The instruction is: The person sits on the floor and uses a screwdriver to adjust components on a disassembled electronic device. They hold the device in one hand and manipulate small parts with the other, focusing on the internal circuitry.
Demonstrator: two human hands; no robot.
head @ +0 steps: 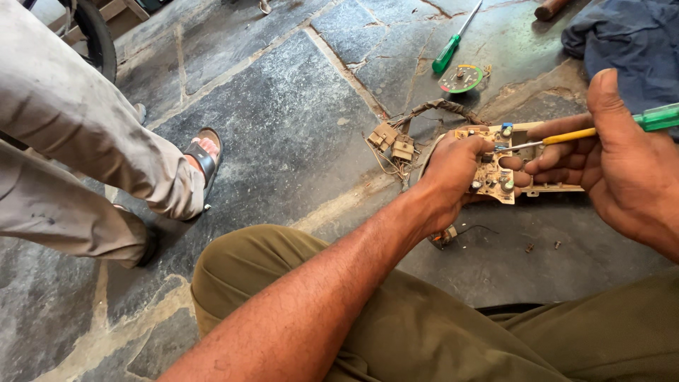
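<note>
Hands both closed: left hand [453, 177] grips circuit board [494, 170], right hand [608, 159] grips green-handled screwdriver [566, 136] touching it.

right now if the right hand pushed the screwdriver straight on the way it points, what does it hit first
Probably the circuit board: the right hand aims the screwdriver left, its tip already at the board, which the left hand grips.

Beige rectangular circuit board [495, 177] in cream plastic housing, held tilted above the stone floor, brown wire bundle with tan connectors trailing left. Yellow-shafted, green-handled screwdriver [566, 136] lies near-horizontal, metal tip touching board's top.
</note>
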